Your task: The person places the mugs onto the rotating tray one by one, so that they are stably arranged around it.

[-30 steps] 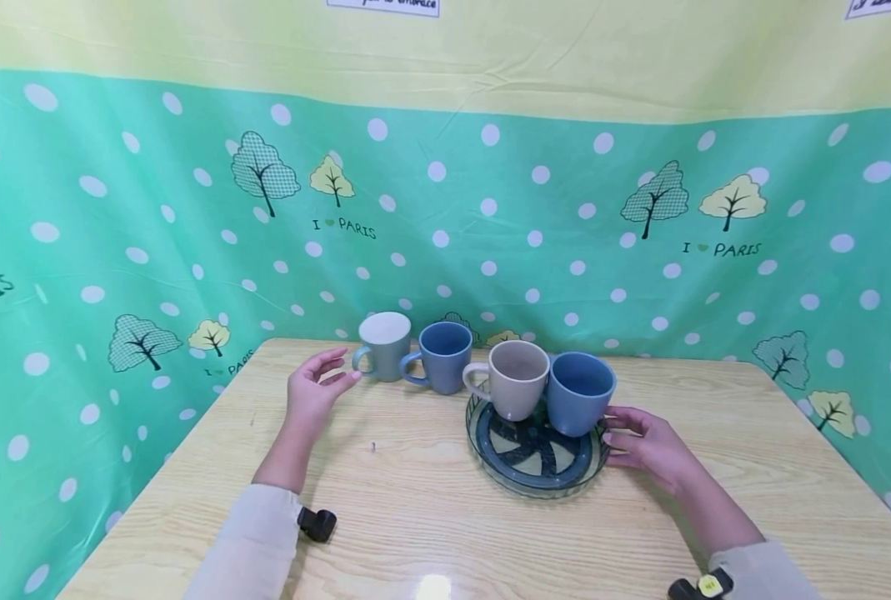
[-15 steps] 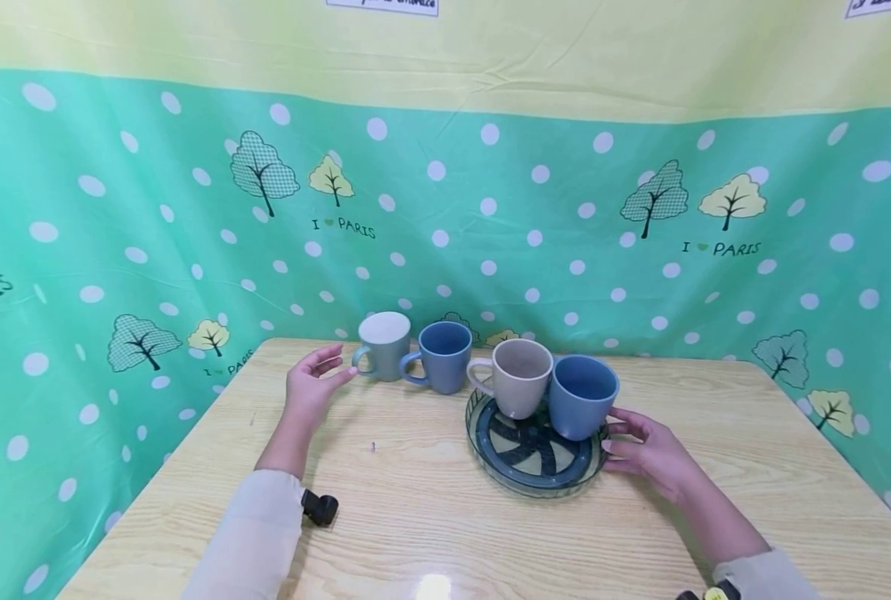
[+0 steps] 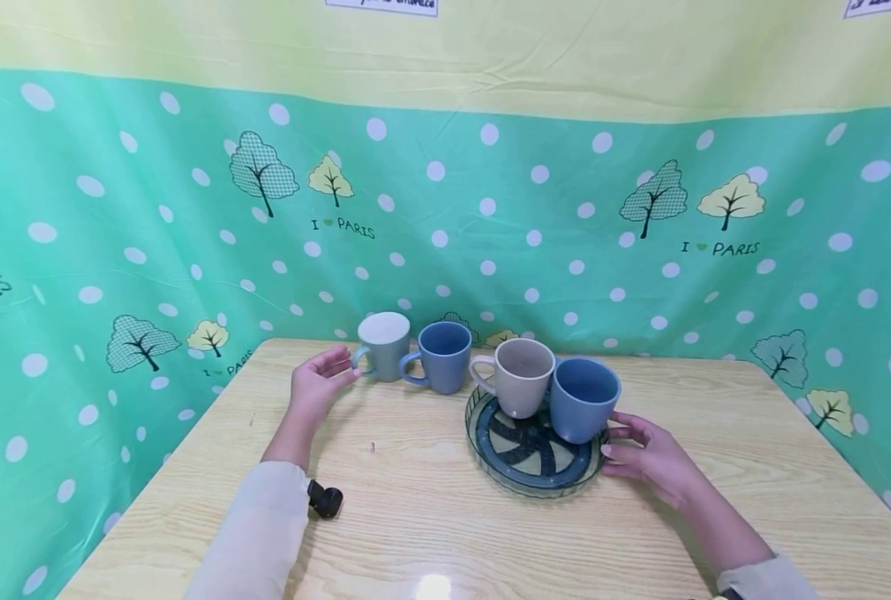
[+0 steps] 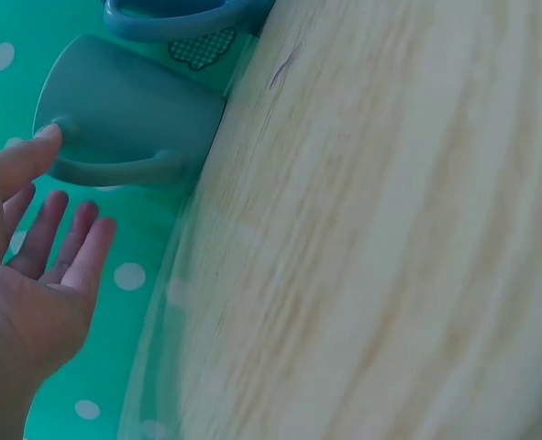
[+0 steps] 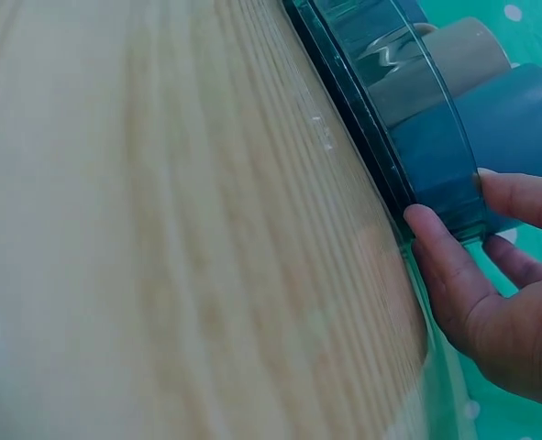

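On the table, a clear round turntable tray (image 3: 522, 473) with a dark spoked pattern bears a beige mug (image 3: 518, 392) and a blue mug (image 3: 578, 414), both upright. My right hand (image 3: 657, 460) holds its right side; in the right wrist view, thumb and forefinger touch the clear wall (image 5: 433, 188). Behind to the left stand a grey-green mug (image 3: 391, 360) and another blue mug (image 3: 447, 367), handles pointing left. My left hand (image 3: 316, 390) is beside the grey-green mug's handle, fingers loosely extended. In the left wrist view, its thumb tip is at the handle (image 4: 115, 171); contact is unclear.
A green and yellow cloth (image 3: 490, 192) with dots and trees hangs behind the wooden table (image 3: 407, 500). The two standing mugs are near the table's back edge. A small dark mark (image 3: 372, 447) shows on the wood left of the tray.
The tray has turned slightly clockwise as seen from above, carrying its beige and blue mugs a little to the right. My right hand has moved slightly with it; the left barely shifts.
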Available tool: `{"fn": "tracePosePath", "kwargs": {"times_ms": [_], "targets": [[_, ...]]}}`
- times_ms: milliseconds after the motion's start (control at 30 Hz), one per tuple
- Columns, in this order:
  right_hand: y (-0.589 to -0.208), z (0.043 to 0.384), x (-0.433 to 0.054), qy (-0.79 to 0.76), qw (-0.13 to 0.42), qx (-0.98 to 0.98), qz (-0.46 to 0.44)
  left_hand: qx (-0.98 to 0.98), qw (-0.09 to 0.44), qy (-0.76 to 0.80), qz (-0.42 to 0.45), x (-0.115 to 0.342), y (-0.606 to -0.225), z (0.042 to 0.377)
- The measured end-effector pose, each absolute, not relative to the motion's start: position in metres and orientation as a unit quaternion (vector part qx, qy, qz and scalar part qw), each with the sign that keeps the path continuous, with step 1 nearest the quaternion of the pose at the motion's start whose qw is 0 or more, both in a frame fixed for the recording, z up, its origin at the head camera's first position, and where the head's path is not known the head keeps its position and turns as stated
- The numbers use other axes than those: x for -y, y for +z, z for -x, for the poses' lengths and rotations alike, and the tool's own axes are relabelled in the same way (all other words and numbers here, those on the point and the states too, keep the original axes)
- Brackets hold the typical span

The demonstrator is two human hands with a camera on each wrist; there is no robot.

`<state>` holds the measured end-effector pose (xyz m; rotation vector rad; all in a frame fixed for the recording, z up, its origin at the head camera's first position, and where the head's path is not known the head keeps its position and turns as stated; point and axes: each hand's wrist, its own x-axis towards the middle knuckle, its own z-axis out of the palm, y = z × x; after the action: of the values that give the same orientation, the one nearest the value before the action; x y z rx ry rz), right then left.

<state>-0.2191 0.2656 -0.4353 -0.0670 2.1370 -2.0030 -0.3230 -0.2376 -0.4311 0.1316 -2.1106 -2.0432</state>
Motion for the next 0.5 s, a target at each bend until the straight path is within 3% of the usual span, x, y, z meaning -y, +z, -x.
{"fn": "tracePosePath", "kwargs": {"times_ms": [500], "targets": [[-0.4335, 0.2127, -0.2633, -0.681, 0.117, -0.723, 0.011, 0.712, 0.099, -0.692, -0.07, 0.2317, -0.4349, 0.3308]]}}
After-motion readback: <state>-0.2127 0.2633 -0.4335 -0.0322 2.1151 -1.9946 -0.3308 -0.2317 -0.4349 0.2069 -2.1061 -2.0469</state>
